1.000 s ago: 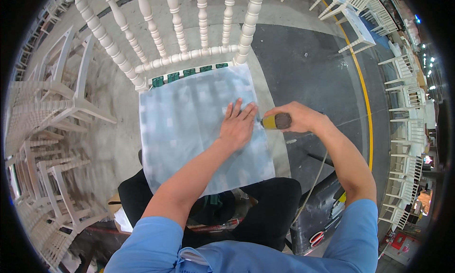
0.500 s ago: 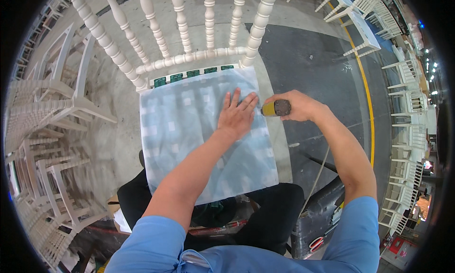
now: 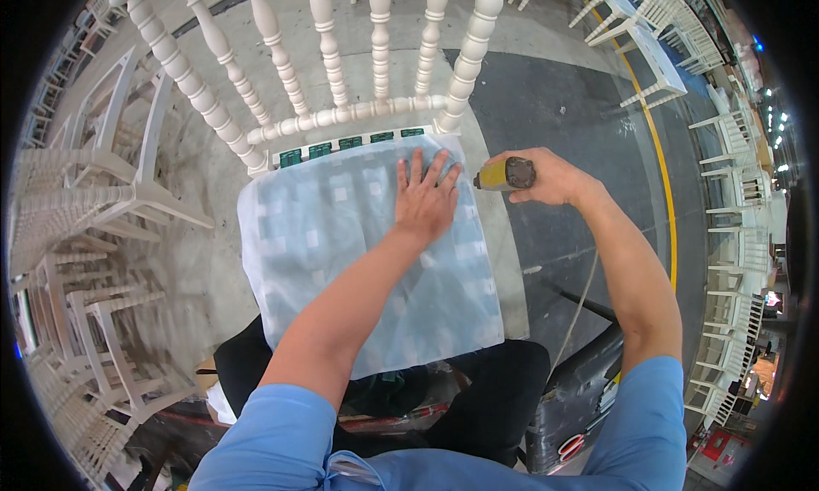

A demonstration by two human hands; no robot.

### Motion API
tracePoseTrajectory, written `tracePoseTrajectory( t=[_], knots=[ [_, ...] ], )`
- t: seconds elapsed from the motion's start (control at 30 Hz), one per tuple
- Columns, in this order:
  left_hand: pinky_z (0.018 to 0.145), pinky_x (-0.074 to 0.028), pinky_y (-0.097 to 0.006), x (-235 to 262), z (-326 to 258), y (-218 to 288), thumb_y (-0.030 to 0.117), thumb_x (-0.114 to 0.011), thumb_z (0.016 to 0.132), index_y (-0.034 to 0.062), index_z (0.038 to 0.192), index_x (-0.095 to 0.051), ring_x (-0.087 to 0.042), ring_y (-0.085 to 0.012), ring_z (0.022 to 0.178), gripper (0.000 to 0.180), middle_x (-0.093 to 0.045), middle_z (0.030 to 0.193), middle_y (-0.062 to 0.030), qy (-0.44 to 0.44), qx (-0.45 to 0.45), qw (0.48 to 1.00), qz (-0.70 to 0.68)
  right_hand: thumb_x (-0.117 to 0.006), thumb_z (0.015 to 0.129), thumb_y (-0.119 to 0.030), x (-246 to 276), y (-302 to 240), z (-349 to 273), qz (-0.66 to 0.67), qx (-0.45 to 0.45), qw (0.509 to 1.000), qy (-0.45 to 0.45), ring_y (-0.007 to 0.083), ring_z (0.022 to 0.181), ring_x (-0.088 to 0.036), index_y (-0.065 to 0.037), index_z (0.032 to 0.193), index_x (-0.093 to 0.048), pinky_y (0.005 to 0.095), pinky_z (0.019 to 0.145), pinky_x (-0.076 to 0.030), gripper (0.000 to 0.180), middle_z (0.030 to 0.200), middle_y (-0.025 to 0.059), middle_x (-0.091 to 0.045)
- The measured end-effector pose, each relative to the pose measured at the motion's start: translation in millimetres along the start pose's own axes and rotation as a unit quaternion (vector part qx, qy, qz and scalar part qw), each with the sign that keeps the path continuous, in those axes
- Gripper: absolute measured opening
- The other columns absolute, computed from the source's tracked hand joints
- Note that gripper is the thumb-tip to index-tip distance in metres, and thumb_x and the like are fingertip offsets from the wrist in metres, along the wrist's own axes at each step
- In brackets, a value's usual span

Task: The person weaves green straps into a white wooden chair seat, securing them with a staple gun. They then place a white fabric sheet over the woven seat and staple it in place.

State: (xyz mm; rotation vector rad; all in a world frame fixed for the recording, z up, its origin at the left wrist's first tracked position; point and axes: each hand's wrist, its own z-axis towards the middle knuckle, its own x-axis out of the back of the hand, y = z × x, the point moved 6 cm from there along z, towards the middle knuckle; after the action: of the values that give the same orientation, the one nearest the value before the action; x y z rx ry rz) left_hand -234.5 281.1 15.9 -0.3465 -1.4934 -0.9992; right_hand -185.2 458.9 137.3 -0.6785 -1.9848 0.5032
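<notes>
A white chair with a turned-spindle back (image 3: 380,39) stands in front of me. Pale blue and white translucent cloth (image 3: 333,261) covers its seat, and green webbing (image 3: 350,141) shows in a row along the back edge. My left hand (image 3: 426,203) lies flat on the cloth near its right back corner, fingers spread. Just beyond the cloth's right edge, my right hand (image 3: 554,177) grips a yellow and dark staple gun (image 3: 503,175). Its nose points left at the seat's side; whether it touches is unclear.
White chair frames (image 3: 128,184) are stacked at the left. More white chairs (image 3: 738,235) line the right side beyond a yellow floor line (image 3: 661,175). Near my right leg sits a black padded surface (image 3: 554,423) with red-handled scissors (image 3: 571,446). A thin hose (image 3: 580,303) runs close by.
The staple gun and right hand have shifted slightly right and away from me. My left hand's fingers have shifted a little. The cloth's left edge now bulges farther left.
</notes>
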Motion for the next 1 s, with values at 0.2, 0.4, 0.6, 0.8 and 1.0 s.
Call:
tracePoseTrajectory(
  t=[0.2, 0.4, 0.6, 0.8, 1.0],
  knots=[
    [0.131, -0.012, -0.065, -3, -1, -4, 0.037, -0.049, 0.110, 0.0297, 0.160, -0.048, -0.020, -0.0438, 0.161, 0.051, -0.032, 0.173, -0.0069, -0.006, 0.012, 1.000, -0.005, -0.086, 0.076, -0.002, 0, 1, 20, -0.033, 0.008, 0.999, -0.008, 0.0352, 0.112, -0.071, -0.013, 0.138, -0.067, 0.0420, 0.100, -0.056, 0.066, 0.122, 0.0137, -0.077],
    [0.131, -0.011, -0.064, -4, -2, -5, 0.037, -0.049, 0.109, 0.0304, 0.160, -0.048, -0.019, -0.0433, 0.161, 0.051, -0.030, 0.173, -0.0086, -0.013, 0.022, 1.000, -0.009, -0.087, 0.076, -0.005, -7, 12, 39, -0.039, -0.024, 0.999, -0.014, 0.0351, 0.110, -0.072, -0.012, 0.136, -0.068, 0.0426, 0.097, -0.056, 0.063, 0.118, 0.0147, -0.077],
    [0.130, -0.013, -0.066, 4, 11, -11, 0.037, -0.051, 0.108, 0.0300, 0.157, -0.052, -0.021, -0.0459, 0.160, 0.050, -0.029, 0.173, -0.0127, 0.012, 0.043, 0.999, -0.022, -0.087, 0.078, -0.008, -2, 15, 25, 0.012, -0.055, 0.998, 0.023, 0.0279, 0.093, -0.072, -0.007, 0.129, -0.070, 0.0389, 0.085, -0.059, 0.054, 0.109, 0.0120, -0.078],
    [0.129, -0.014, -0.067, 1, 27, -23, 0.038, -0.053, 0.107, 0.0328, 0.155, -0.054, -0.022, -0.0485, 0.159, 0.048, -0.026, 0.174, -0.0157, 0.020, 0.053, 0.998, -0.012, -0.087, 0.082, -0.009, 2, 17, 25, 0.154, -0.095, 0.982, 0.060, 0.0122, 0.068, -0.060, 0.000, 0.120, -0.071, 0.0316, 0.061, -0.053, 0.042, 0.096, 0.0043, -0.075],
    [0.129, -0.014, -0.066, 0, 28, -25, 0.038, -0.053, 0.107, 0.0350, 0.155, -0.053, -0.022, -0.0474, 0.159, 0.049, -0.026, 0.174, -0.0145, 0.037, 0.073, 0.997, -0.017, -0.085, 0.086, -0.007, 2, 20, 48, 0.156, -0.112, 0.977, 0.087, 0.0100, 0.059, -0.054, 0.001, 0.119, -0.069, 0.0294, 0.055, -0.047, 0.038, 0.090, 0.0027, -0.071]
  ],
)
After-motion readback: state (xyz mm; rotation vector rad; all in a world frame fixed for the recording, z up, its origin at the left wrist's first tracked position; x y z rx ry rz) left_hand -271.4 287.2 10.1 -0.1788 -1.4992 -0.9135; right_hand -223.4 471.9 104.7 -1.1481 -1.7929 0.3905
